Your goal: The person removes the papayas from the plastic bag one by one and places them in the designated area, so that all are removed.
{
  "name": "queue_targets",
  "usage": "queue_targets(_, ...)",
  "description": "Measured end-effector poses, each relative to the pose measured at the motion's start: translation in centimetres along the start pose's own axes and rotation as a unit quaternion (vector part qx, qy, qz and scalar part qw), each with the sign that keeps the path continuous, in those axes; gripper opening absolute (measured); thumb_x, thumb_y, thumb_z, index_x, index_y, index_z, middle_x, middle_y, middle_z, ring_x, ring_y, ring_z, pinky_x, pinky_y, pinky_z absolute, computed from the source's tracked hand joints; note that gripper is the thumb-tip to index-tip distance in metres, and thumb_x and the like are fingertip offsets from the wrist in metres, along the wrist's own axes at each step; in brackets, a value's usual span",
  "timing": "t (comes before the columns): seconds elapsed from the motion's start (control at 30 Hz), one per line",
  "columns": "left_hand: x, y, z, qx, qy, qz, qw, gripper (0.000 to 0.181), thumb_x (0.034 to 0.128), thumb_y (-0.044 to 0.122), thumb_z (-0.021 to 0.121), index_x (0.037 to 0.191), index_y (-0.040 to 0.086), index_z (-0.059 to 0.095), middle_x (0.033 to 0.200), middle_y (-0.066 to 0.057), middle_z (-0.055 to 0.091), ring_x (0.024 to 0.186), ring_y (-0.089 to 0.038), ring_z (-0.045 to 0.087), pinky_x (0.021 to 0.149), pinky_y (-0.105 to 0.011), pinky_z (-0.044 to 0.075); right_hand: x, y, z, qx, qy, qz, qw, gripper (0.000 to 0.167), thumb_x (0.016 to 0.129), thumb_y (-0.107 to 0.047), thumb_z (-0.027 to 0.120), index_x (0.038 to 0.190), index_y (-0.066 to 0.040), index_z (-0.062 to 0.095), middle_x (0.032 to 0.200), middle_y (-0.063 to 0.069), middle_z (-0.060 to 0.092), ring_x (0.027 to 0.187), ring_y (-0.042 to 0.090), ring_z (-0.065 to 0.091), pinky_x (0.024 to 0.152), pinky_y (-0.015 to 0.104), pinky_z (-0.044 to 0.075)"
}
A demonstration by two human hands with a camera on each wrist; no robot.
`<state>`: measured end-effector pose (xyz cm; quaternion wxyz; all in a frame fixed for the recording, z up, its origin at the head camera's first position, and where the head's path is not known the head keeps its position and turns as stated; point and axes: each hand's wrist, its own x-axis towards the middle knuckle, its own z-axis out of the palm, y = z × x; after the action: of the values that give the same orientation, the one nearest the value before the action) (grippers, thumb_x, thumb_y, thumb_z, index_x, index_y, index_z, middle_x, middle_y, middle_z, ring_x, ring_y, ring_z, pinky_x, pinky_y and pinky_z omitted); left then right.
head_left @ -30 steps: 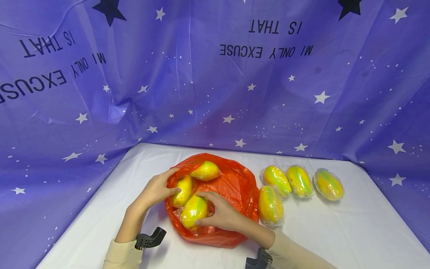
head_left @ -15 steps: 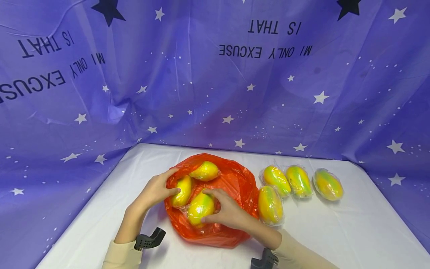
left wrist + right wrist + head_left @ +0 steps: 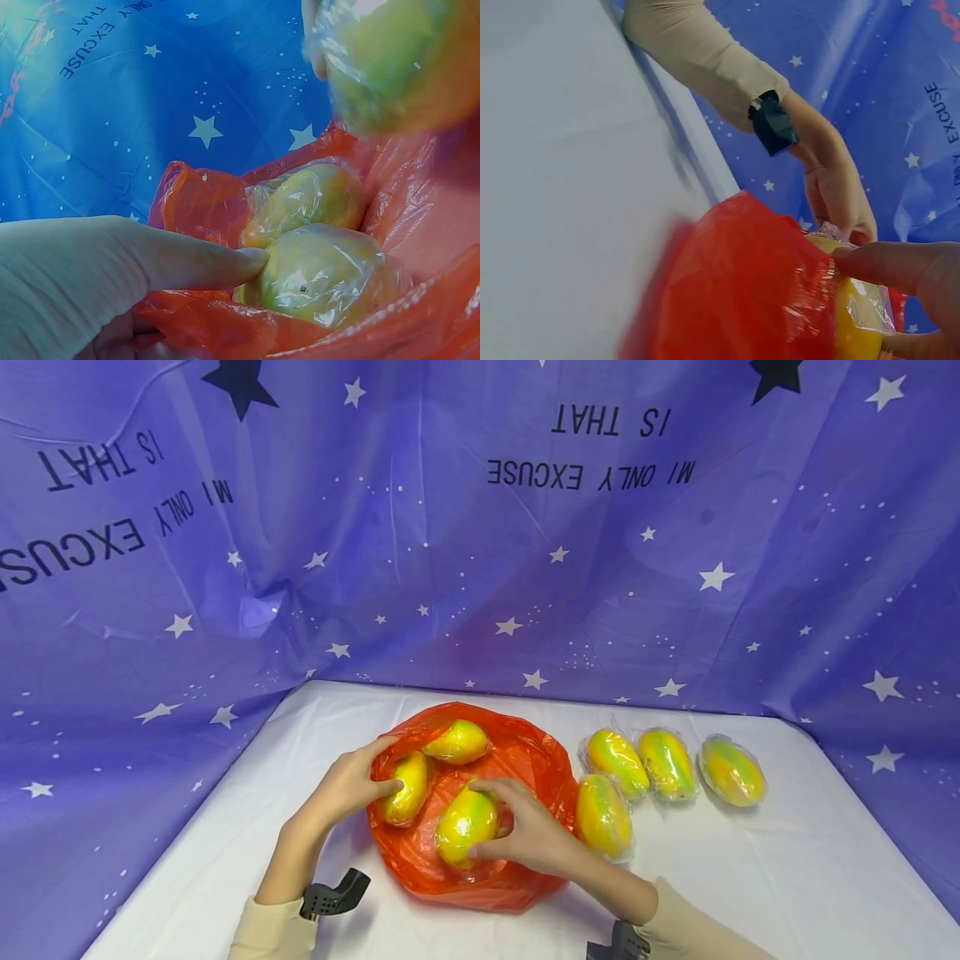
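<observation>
A red plastic bag [image 3: 517, 768] lies spread with its mouth facing up, two plastic-wrapped mangoes inside at its left: one upper mango [image 3: 457, 742] and one lower mango [image 3: 406, 787]. My left hand [image 3: 351, 785] grips the bag's left rim, fingers outside, with the thumb against the lower mango [image 3: 322, 277]. My right hand [image 3: 528, 831] holds a third wrapped mango [image 3: 467, 827] between thumb and fingers, over the bag's mouth. In the left wrist view this held mango [image 3: 397, 64] is raised above the other two. The bag hides most of the left fingers.
Right of the bag, several wrapped mangoes lie on the white tablecloth [image 3: 780, 877]: a near mango [image 3: 603, 817], two behind it, and a far-right mango [image 3: 732, 771]. A purple star-printed curtain [image 3: 450, 568] stands behind and along both sides of the table.
My right hand has carried its mango rightward, from beside the lower-left mango to nearer the bag's middle. The left hand has kept its hold on the rim.
</observation>
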<state>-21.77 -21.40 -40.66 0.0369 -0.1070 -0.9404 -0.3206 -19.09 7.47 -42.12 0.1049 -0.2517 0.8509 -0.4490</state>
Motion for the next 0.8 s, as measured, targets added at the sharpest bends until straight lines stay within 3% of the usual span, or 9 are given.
queue_targets(0.27, 0.0, 0.0, 0.0, 0.000, 0.000, 0.001, 1.0000, 0.067, 0.0785, 0.014, 0.076, 0.139, 0.004, 0.050, 0.131, -0.021, 0.057, 0.119, -0.042, 0.051, 0.100, -0.056, 0.039, -0.7, -0.2, -2.2, 0.021, 0.037, -0.003, 0.9991, 0.076, 0.070, -0.033, 0.086, 0.137, -0.029, 0.051, 0.136, 0.001, 0.043, 0.105, 0.023, 0.052, 0.080, 0.036, 0.051)
queue_targets(0.4, 0.0, -0.1, 0.0, -0.001, 0.000, -0.001, 1.0000, 0.067, 0.0785, 0.014, 0.076, 0.139, 0.005, 0.049, 0.131, -0.022, 0.056, 0.120, -0.043, 0.051, 0.100, -0.057, 0.039, -1.0, -0.6, -3.1, 0.044, 0.050, 0.014, 0.9977, 0.073, 0.069, -0.031, 0.087, 0.133, -0.034, 0.051, 0.137, 0.001, 0.042, 0.098, 0.023, 0.055, 0.077, 0.034, 0.052)
queue_targets(0.53, 0.0, 0.0, 0.0, -0.002, 0.002, 0.000, 1.0000, 0.067, 0.0784, 0.014, 0.077, 0.139, 0.005, 0.050, 0.131, -0.021, 0.056, 0.119, -0.043, 0.051, 0.099, -0.056, 0.039, -1.3, -0.7, -3.6, 0.078, 0.053, 0.031, 0.9951, 0.073, 0.070, -0.025, 0.088, 0.133, -0.032, 0.051, 0.138, 0.004, 0.040, 0.086, 0.024, 0.059, 0.073, 0.033, 0.055)
queue_targets(0.8, 0.0, 0.0, 0.0, -0.006, 0.002, -0.002, 1.0000, 0.067, 0.0781, 0.014, 0.077, 0.139, 0.005, 0.050, 0.130, -0.021, 0.057, 0.118, -0.042, 0.053, 0.098, -0.056, 0.041, -2.2, -0.4, -4.2, 0.097, 0.058, 0.037, 0.9929, 0.073, 0.071, -0.022, 0.087, 0.133, -0.029, 0.049, 0.140, 0.004, 0.039, 0.092, 0.026, 0.059, 0.072, 0.033, 0.056)
